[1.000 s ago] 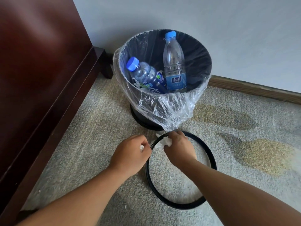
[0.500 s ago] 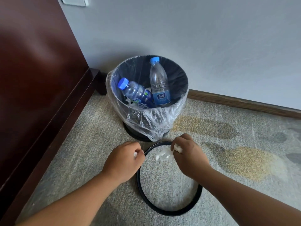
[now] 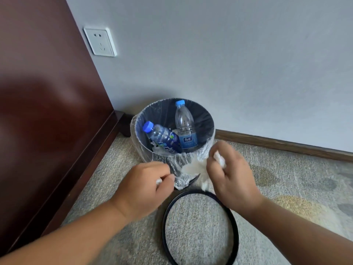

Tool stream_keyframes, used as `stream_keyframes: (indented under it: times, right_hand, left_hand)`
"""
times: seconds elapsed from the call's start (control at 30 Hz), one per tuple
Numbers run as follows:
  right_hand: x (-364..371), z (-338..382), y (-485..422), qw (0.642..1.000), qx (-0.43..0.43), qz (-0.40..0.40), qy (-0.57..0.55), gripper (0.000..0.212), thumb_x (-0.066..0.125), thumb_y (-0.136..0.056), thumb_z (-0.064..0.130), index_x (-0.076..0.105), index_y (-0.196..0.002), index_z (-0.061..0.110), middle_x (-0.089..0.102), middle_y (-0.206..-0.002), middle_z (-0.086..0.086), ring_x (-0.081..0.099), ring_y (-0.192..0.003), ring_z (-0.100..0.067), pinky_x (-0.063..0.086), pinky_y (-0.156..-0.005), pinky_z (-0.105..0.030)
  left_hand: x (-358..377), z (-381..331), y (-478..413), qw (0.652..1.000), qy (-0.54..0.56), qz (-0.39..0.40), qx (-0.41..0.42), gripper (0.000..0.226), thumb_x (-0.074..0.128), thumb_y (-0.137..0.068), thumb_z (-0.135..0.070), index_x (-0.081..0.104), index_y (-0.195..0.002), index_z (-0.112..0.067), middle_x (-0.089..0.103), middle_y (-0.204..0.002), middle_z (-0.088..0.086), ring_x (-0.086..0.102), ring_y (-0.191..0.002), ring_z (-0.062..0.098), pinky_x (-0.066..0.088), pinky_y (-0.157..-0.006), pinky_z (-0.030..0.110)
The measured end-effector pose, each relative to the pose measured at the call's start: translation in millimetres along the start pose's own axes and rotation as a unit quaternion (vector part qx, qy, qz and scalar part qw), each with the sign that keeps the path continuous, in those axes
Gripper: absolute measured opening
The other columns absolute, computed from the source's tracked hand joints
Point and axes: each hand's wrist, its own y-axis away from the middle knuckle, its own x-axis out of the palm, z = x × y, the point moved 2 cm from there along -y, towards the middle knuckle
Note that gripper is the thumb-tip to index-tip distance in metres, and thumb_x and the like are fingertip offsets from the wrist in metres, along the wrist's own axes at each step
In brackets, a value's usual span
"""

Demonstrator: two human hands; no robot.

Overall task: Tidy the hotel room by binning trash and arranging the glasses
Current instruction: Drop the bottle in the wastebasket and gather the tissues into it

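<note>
A black bin [image 3: 207, 119] lined with a clear plastic bag [image 3: 181, 163] stands on the carpet by the wall. Inside it are a dark blue bottle [image 3: 164, 137] lying tilted, a clear water bottle [image 3: 185, 127] upright, and some white tissue. My right hand [image 3: 232, 173] grips a crumpled white tissue [image 3: 219, 158] just in front of the bin's near edge. My left hand [image 3: 145, 186], to the left of it, pinches a small white scrap of tissue [image 3: 159, 181]. Both hands are lifted above the floor.
A loose black ring [image 3: 200, 228] lies flat on the carpet below my hands. A dark wooden furniture panel [image 3: 47, 111] fills the left side. A white wall socket [image 3: 100, 42] sits on the grey wall, and a wooden skirting board [image 3: 286, 145] runs along its foot.
Both hands rose from the carpet by the ring toward the bin's front edge, carrying white tissue. The camera lifted, so the bin looks smaller and the socket came into view.
</note>
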Motion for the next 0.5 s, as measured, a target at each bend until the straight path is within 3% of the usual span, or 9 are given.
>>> stream_keyframes:
  times: [0.1,0.2,0.27,0.4,0.5]
  right_hand:
    - [0,15,-32,1.000,-0.012,-0.015,-0.024,0.002,0.046,-0.086,0.022,0.046,-0.088,0.022,0.050,-0.089,0.005,0.048,-0.079,-0.002,0.036,-0.065,-0.014]
    - [9,19,-68,1.000,0.020,0.000,0.002,0.015,0.050,-0.089,0.012,0.047,-0.100,0.021,0.040,-0.104,0.002,0.048,-0.086,-0.007,0.043,-0.077,-0.024]
    - [18,19,-89,0.998,0.054,0.022,0.017,0.021,0.050,-0.091,0.014,0.048,-0.111,0.019,0.040,-0.108,0.000,0.053,-0.091,-0.020,0.050,-0.080,-0.038]
    - [37,20,-116,0.994,0.081,0.064,0.032,0.037,0.051,-0.093,0.023,0.043,-0.129,0.020,0.042,-0.123,-0.007,0.052,-0.105,-0.027,0.041,-0.084,-0.031]
    - [48,17,-123,0.986,0.100,0.128,0.046,0.058,0.054,-0.091,0.039,0.035,-0.142,0.020,0.038,-0.136,-0.009,0.050,-0.113,-0.023,0.039,-0.089,-0.029]
  left_hand:
    - [-24,-2,-26,0.998,0.005,-0.058,-0.034,0.035,0.043,-0.086,-0.029,0.031,-0.054,-0.023,0.034,-0.052,-0.004,0.035,-0.049,0.014,0.031,-0.048,0.038]
    - [-37,8,-53,0.987,0.037,-0.105,-0.114,0.023,0.041,-0.081,-0.022,0.044,-0.060,-0.014,0.044,-0.059,0.001,0.043,-0.059,0.020,0.035,-0.055,0.040]
    - [-40,15,-70,0.979,0.037,-0.126,-0.156,0.019,0.037,-0.083,-0.021,0.048,-0.068,-0.015,0.051,-0.071,0.000,0.048,-0.072,0.020,0.037,-0.064,0.038]
    - [-36,30,-97,0.951,0.025,-0.132,-0.277,0.020,0.036,-0.097,-0.025,0.051,-0.097,-0.011,0.055,-0.104,0.008,0.049,-0.090,0.023,0.035,-0.073,0.034]
    - [-29,35,-108,0.948,0.038,-0.108,-0.296,0.032,0.040,-0.098,-0.038,0.050,-0.113,-0.012,0.052,-0.119,0.009,0.050,-0.098,0.022,0.036,-0.079,0.032]
